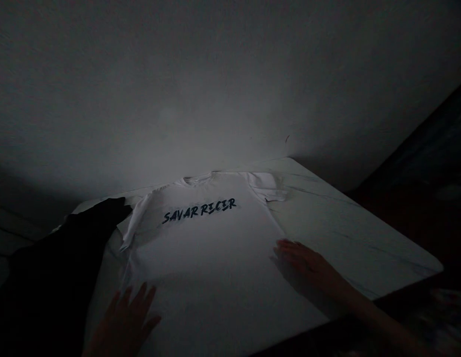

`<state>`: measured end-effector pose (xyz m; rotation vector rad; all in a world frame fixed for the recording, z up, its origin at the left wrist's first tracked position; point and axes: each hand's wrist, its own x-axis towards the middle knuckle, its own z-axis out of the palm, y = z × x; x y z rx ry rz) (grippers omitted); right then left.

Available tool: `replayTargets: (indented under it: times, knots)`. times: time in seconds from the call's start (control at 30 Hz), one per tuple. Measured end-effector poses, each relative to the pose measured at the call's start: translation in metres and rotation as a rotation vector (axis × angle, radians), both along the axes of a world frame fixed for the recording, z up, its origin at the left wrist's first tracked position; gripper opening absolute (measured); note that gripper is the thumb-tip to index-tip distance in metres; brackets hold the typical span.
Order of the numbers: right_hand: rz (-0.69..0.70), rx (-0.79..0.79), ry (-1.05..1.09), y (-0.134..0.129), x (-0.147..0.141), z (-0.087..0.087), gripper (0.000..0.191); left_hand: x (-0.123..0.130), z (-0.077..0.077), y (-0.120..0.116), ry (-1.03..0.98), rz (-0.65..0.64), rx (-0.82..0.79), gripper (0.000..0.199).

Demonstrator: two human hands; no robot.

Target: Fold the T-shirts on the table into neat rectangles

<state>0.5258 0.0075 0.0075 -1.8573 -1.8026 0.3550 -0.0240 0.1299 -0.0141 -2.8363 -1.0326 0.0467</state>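
- One plain wall [215, 89] fills the upper part of the view, grey and dim.
- Below it is a pale counter [357, 238] with thin dark veins and rounded corners, its far edge next to the wall.
- On the counter lies a white T-shirt [215, 267], front up, neck toward the wall, its lower part reaching toward the near edge. It is opened out, with no fold across the part of the body in view; the chest looks nearly flat, while creases remain at the sides and sleeves.
- A black cloth [62, 263] lies to the left of the shirt, bunched at its top and running down out of view.
- The right hand [302, 258] is by the right side of the shirt, palm down, fingers stretched out and close together, gripping nothing.
- The left hand [128, 315] is over the lower left part, fingers spread and thumb out, also gripping nothing. The light is too poor to tell how firmly either hand presses, if at all.
- The right sleeve [265, 183] points outward and is wrinkled; the left sleeve [135, 223] slants down near the black cloth.
- Dark lettering [195, 211] crosses the chest.
- The round neckline [196, 181] sits above it, near the counter's far edge.
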Motion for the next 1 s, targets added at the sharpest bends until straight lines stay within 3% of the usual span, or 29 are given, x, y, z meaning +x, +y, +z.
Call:
replayTargets:
  times: [0.03, 0.07, 0.13, 0.2, 0.3, 0.4, 0.5, 0.67, 0.83, 1.0]
  knots:
    - [-0.050, 0.002, 0.053, 0.017, 0.013, 0.009, 0.039, 0.032, 0.016, 0.017, -0.051, 0.017, 0.025, 0.069]
    - [-0.109, 0.018, 0.089, 0.038, 0.027, 0.018, 0.038, 0.073, 0.034, 0.034, -0.077, -0.056, -0.012, 0.068]
    - [-0.223, 0.066, 0.104, 0.087, 0.058, 0.035, 0.033, 0.168, 0.067, 0.068, -0.054, -0.220, -0.109, 0.062]
    - [-0.329, 0.075, 0.074, 0.138, 0.088, 0.047, 0.026, 0.268, 0.090, 0.100, -0.033, -0.275, -0.131, 0.058]
    - [-0.437, 0.056, 0.037, 0.202, 0.125, 0.055, 0.027, 0.391, 0.095, 0.139, -0.080, -0.253, -0.076, 0.056]
    - [-0.419, 0.039, 0.033, 0.244, 0.149, 0.050, 0.027, 0.463, 0.074, 0.166, -0.176, -0.134, -0.010, 0.057]
    - [-0.351, -0.003, 0.054, 0.268, 0.167, 0.039, 0.024, 0.493, 0.046, 0.183, -0.237, -0.041, 0.020, 0.058]
    - [-0.209, -0.069, 0.131, 0.282, 0.203, 0.027, 0.019, 0.503, 0.011, 0.195, -0.305, -0.010, 0.096, 0.056]
    - [-0.095, -0.142, 0.224, 0.287, 0.221, 0.024, 0.022, 0.506, 0.000, 0.198, -0.372, -0.020, 0.107, 0.060]
    - [-0.001, -0.180, 0.183, 0.309, 0.202, 0.024, 0.025, 0.507, -0.001, 0.196, -0.402, -0.017, 0.096, 0.062]
